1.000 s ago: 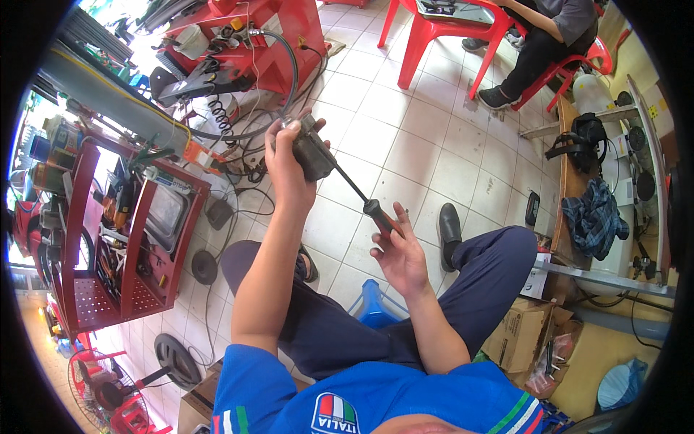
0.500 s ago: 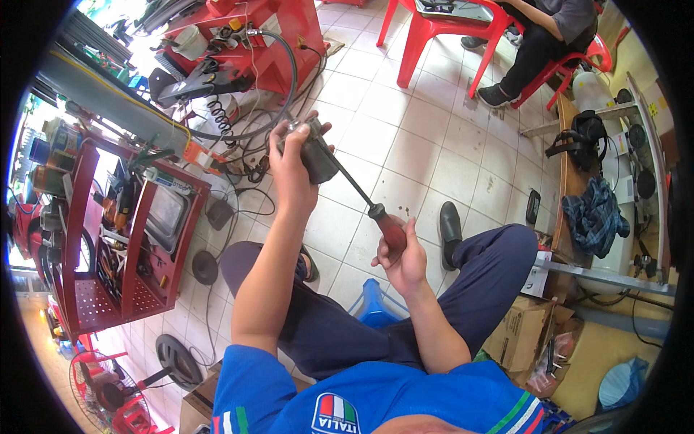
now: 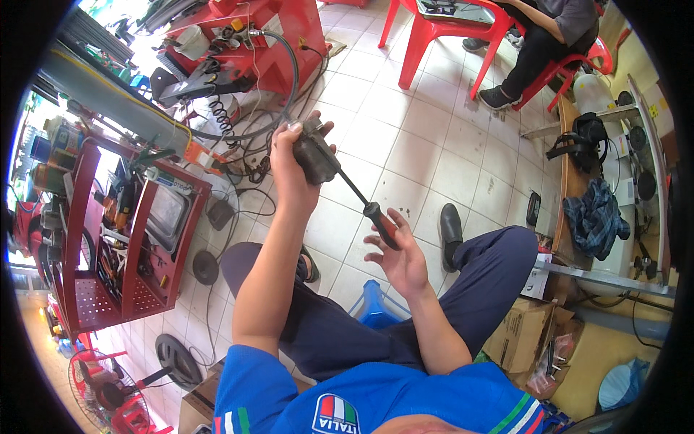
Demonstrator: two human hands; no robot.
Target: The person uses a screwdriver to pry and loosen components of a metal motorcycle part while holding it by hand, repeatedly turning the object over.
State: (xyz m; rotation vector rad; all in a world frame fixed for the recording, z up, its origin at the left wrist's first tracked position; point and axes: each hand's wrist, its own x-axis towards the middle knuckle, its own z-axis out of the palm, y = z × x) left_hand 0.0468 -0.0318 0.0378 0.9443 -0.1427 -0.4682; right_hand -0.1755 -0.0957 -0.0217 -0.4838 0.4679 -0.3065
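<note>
My left hand (image 3: 290, 155) is closed around a dark, rounded, motor-like part (image 3: 315, 160) with a metal end, its thumb across the top. From that part a long screwdriver (image 3: 356, 189) slants down to the right; its tip is hidden at the part. The screwdriver's red-and-black handle (image 3: 384, 230) lies against the inner side of my right hand (image 3: 405, 260). The fingers of that hand are spread apart, not wrapped round the handle.
A blue stool (image 3: 374, 304) shows between my knees. Left stands a dark red tool rack (image 3: 119, 307); a red machine (image 3: 289, 43) with a hose is beyond. A seated person (image 3: 513, 61) is by a red chair (image 3: 452, 29). Cardboard boxes (image 3: 515, 336) sit right.
My right hand's fingers have opened from around the screwdriver handle and spread. The handle has shifted slightly up and left. The dark part in my left hand has tilted a little.
</note>
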